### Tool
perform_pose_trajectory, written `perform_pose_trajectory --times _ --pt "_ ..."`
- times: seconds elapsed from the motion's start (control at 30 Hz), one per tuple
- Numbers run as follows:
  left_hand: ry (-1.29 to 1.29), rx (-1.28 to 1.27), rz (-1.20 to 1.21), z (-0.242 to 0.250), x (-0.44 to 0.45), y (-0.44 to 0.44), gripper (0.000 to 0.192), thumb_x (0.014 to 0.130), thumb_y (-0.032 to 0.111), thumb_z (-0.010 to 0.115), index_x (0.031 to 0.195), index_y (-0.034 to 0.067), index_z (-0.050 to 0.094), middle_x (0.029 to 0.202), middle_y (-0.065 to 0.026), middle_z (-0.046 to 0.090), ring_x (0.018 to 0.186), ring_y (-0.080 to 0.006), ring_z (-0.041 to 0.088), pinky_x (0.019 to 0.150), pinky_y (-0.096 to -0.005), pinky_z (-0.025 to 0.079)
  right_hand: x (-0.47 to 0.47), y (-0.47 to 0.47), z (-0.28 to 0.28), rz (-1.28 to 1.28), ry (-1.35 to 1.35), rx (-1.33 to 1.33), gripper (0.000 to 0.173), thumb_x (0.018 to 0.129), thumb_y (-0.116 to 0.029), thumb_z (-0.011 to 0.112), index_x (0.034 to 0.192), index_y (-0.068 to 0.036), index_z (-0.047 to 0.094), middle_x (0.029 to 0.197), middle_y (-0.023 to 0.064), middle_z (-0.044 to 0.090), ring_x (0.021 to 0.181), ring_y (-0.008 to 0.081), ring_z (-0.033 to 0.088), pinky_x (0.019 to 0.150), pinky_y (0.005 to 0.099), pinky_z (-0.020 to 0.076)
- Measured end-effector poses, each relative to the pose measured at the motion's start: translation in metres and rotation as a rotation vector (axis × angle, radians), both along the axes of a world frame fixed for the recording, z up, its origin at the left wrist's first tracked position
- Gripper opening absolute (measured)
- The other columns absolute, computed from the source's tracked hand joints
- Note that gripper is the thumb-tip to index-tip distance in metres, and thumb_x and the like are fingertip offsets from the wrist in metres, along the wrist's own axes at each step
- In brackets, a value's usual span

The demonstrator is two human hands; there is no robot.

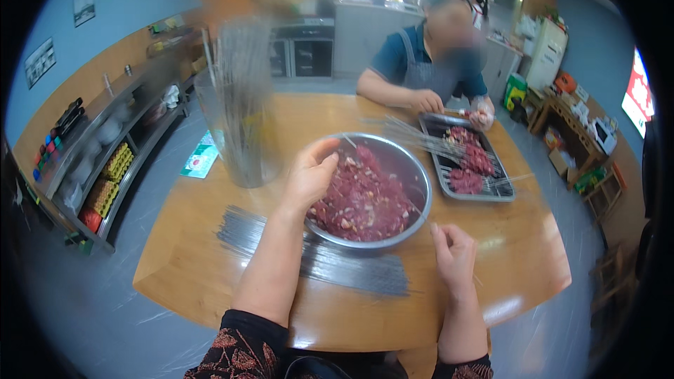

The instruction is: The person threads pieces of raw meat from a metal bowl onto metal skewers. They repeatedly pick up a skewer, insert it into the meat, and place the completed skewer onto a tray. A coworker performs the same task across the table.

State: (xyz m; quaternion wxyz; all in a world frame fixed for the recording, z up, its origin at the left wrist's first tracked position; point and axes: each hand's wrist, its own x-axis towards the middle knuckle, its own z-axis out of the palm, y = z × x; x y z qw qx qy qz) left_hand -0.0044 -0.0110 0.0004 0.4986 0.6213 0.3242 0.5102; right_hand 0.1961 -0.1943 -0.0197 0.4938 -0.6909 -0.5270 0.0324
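Note:
A steel bowl of cut raw red meat with pale pieces stands before me on the table. My left hand is over the bowl's left rim, thumb and index finger close together; whether it grips anything is unclear. A thin stick crosses the rim beside its fingertips. Right of the bowl, my right hand is closed on a thin skewer, which reaches over the rim towards the meat. Many loose metal skewers lie in a flat bundle between my forearms, partly beneath the bowl.
A tall clear container of upright skewers stands back left, near a green-and-white packet. Loaded meat skewers lie across a metal tray at right. Opposite, a co-worker holds a skewer over the tray, one hand in a clear glove.

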Motion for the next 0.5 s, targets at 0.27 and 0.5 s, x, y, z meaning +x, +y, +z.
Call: perform_pose_trajectory --times 0.27,0.5 --pt "0.866 0.277 -0.093 0.017 0.009 0.004 0.015 0.074 0.01 0.061 0.084 0.0 0.068 0.07 -0.0152 0.064 0.068 -0.0222 0.062 0.067 -0.032 0.048 0.01 0.0 -0.006 -0.03 -0.043 0.145 0.016 0.082 -0.012 0.063 0.074 0.002 0.06 0.063 0.012 0.058 0.053 0.0203 0.056 0.052 0.0293 0.043" --pt "1.484 0.381 -0.316 -0.018 0.026 0.029 0.016 0.072 0.014 0.062 0.084 0.006 0.069 0.088 -0.0167 0.065 0.085 -0.031 0.063 0.075 -0.0381 0.05 0.009 0.001 -0.005 -0.006 -0.039 0.182 0.014 0.08 -0.011 0.064 0.073 0.001 0.06 0.062 0.0123 0.057 0.053 0.0237 0.055 0.051 0.0309 0.0426"
